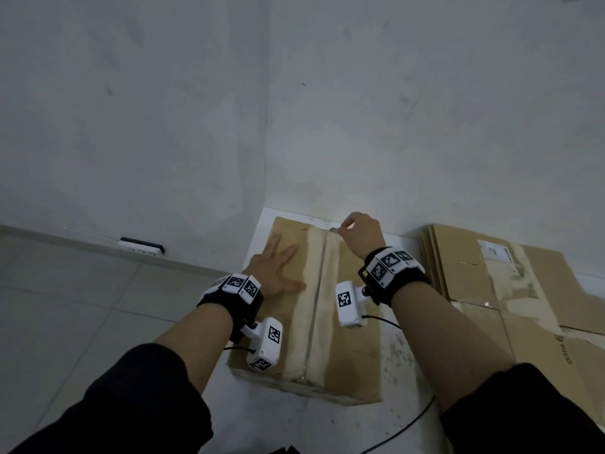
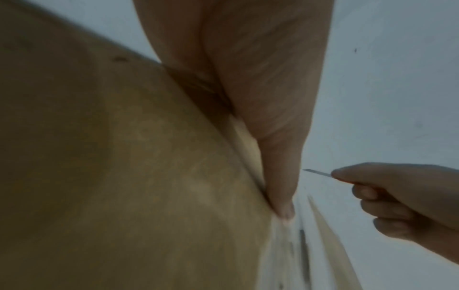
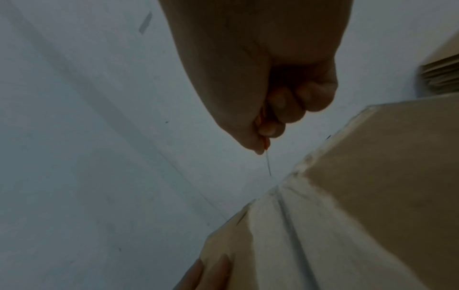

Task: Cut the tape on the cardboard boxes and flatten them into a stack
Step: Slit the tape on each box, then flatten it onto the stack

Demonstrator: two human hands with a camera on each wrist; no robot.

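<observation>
A closed cardboard box (image 1: 347, 352) stands on the floor in a wall corner, with a pale tape strip (image 1: 316, 306) running along its top seam. My left hand (image 1: 278, 267) lies flat with spread fingers on the box's left top flap (image 2: 124, 176). My right hand (image 1: 360, 234) grips an orange-handled utility knife (image 3: 265, 143) above the far end of the seam. The thin blade (image 2: 318, 173) sticks out past the fingers and hangs just off the box's far edge (image 3: 280, 186). Whether it touches the tape cannot be told.
A stack of flattened cardboard boxes (image 1: 510, 290) lies on the floor to the right, against the wall. A white socket strip (image 1: 140, 250) sits at the wall base on the left. Black cables (image 1: 402, 424) trail over the floor near the box. Tiled floor spreads to the left.
</observation>
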